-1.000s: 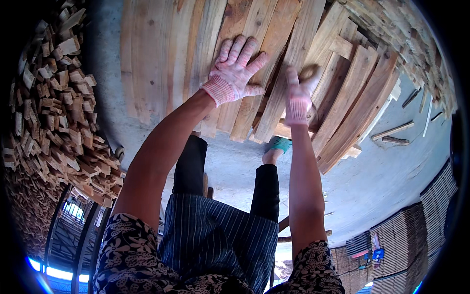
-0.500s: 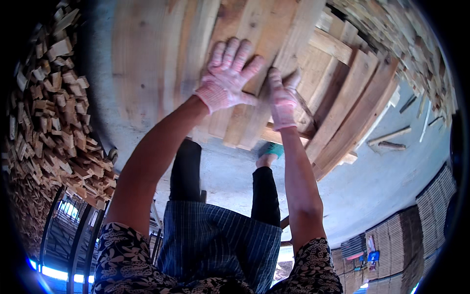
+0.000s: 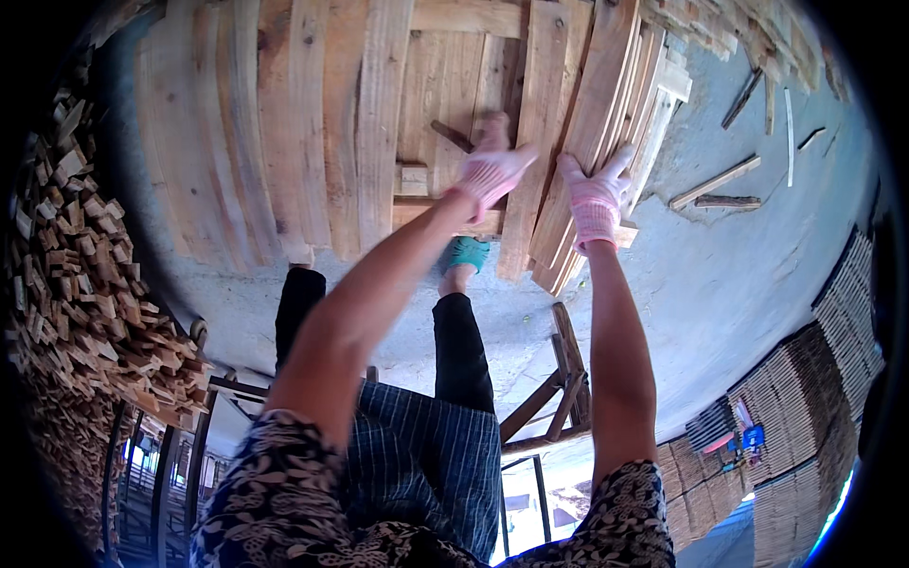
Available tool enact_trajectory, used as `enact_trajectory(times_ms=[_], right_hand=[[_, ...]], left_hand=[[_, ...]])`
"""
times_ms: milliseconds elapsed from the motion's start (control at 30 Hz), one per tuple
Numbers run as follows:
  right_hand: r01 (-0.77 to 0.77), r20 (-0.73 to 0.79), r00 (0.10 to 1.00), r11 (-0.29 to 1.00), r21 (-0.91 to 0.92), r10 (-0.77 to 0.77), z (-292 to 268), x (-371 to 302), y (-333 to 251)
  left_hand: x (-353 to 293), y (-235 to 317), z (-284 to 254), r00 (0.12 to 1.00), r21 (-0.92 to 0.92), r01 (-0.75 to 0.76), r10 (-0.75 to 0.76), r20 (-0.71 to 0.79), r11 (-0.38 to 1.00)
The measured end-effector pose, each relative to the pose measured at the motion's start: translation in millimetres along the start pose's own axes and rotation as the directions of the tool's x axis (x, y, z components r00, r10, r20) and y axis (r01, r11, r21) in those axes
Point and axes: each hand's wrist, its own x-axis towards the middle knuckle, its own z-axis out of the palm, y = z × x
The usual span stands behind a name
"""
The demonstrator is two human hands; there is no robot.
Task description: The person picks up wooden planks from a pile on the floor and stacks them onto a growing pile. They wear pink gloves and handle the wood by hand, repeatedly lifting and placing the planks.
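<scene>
My left hand (image 3: 492, 168), in a pink-and-white knit glove, is over a gap between boards. Its thumb points right; motion smears the fingers, so their grip cannot be told. A short dark stick (image 3: 452, 135) lies next to it. My right hand (image 3: 597, 194), gloved alike, rests with thumb and fingers spread on a stack of narrow boards (image 3: 592, 114) at the right. Between the hands lies a slanted loose board (image 3: 532, 123). Wide planks (image 3: 294, 123) lie side by side to the left. Through the gap, lower boards (image 3: 440, 85) and a small wood block (image 3: 413, 178) show.
A heap of cut wood pieces (image 3: 85, 303) rises at the left, with more wood at the far right. Loose sticks (image 3: 715, 182) lie on the grey floor (image 3: 701, 275). A wooden stand (image 3: 559, 393) is near my legs. My foot wears a green shoe (image 3: 468, 253).
My left hand has left the planks and moved right over the gap. My right hand has moved right onto the stack. Some boards now stand apart, widening the gap; the view has shifted.
</scene>
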Motion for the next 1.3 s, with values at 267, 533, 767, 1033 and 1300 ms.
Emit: enact_trajectory(times_ms=[267, 533, 767, 1033, 1300], right_hand=[[0.105, -0.124, 0.985, 0.986, -0.132, -0.121, 30.4, -35.5, -11.8], [0.05, 0.139, 0.988, 0.983, 0.174, -0.074, -3.6, -19.7, 19.5], [0.038, 0.224, 0.924, 0.656, 0.753, -0.311, -23.6, -43.8, 30.3], [-0.086, 0.329, 0.769, 0.421, 0.903, -0.548, 29.2, -70.6, -33.1], [-0.347, 0.579, 0.722, 0.526, 0.776, -0.379, 76.8, -82.2, -53.1]], left_hand=[[14.6, -7.9, 13.3, 0.995, 0.008, 0.098, -0.098, -0.02, 0.995], [-65.3, 12.2, -65.7, 0.99, -0.58, -0.1, 0.025, -0.136, 0.809], [8.3, -40.3, -69.9, 0.893, 0.241, 0.043, 0.071, -0.444, 0.969], [-52.8, -25.7, -122.7, 0.802, 0.443, -0.213, 0.415, -0.43, 0.871], [-32.5, -72.9, -260.3, 0.973, 0.661, 0.228, -0.139, -0.185, 0.715]])
